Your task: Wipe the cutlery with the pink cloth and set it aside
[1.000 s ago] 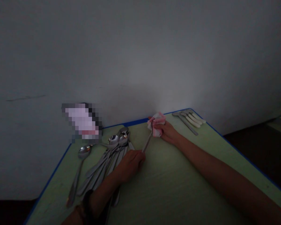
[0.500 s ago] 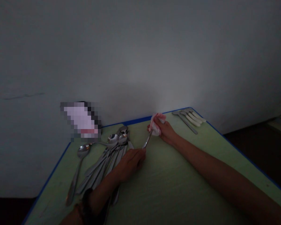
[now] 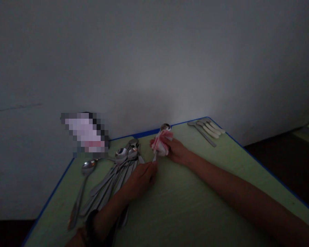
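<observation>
My left hand (image 3: 141, 178) is closed round the handle end of a metal spoon (image 3: 166, 127), whose bowl points away toward the wall. Wrapped about the spoon's neck is a pink and white cloth (image 3: 161, 142), pinched in my right hand (image 3: 176, 150). The cloth hides the middle of the spoon. Beside and partly under my left forearm lies a pile of metal spoons (image 3: 110, 181), bowls toward the wall. One separate spoon (image 3: 89, 167) rests to the left of that pile.
At the table's far right corner lie several pieces of cutlery with pale handles (image 3: 212, 129) and one all-metal piece (image 3: 203, 135). A blurred-out phone-like object (image 3: 84, 133) leans at the back left. The green table (image 3: 185, 202) has a blue edge against a grey wall (image 3: 154, 58).
My right hand has slid the cloth down along the spoon toward my left hand, and the bowl now shows above the cloth. My left hand has barely moved. The view has shifted slightly.
</observation>
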A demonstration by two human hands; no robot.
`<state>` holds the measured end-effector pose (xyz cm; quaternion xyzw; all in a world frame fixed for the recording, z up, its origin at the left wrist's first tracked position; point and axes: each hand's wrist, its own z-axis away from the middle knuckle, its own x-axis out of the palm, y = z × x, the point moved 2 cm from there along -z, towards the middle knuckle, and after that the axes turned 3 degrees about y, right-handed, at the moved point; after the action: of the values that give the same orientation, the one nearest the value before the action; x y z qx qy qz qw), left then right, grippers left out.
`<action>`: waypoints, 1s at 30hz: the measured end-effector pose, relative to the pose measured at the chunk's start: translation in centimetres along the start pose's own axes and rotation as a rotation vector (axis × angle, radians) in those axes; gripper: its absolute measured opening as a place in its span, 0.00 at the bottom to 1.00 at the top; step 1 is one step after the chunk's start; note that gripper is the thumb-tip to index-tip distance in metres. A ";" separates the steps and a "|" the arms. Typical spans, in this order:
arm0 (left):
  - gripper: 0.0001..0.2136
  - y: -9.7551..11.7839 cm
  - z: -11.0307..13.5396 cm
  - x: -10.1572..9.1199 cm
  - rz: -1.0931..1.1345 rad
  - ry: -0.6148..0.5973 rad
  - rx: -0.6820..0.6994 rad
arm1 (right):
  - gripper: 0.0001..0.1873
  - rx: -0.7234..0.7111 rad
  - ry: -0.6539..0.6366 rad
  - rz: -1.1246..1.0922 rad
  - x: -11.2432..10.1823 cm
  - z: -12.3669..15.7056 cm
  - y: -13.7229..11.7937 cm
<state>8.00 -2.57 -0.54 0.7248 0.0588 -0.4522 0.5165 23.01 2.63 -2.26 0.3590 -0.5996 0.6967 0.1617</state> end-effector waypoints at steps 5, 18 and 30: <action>0.15 -0.1 0.3 0.1 -0.144 -0.042 0.091 | 0.10 -0.200 0.224 -0.203 -2.3 -1.4 -2.0; 0.14 0.2 0.3 0.0 -0.143 0.014 0.139 | 0.11 -0.193 0.148 -0.159 -3.0 -0.9 -4.2; 0.19 0.2 0.3 0.0 -0.036 -0.073 0.046 | 0.14 -0.137 -0.138 0.302 -2.9 -0.1 -4.5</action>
<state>7.94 -2.96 -0.40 0.7184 0.0425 -0.4885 0.4934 27.90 4.32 -1.05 0.3000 -0.7026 0.6442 0.0377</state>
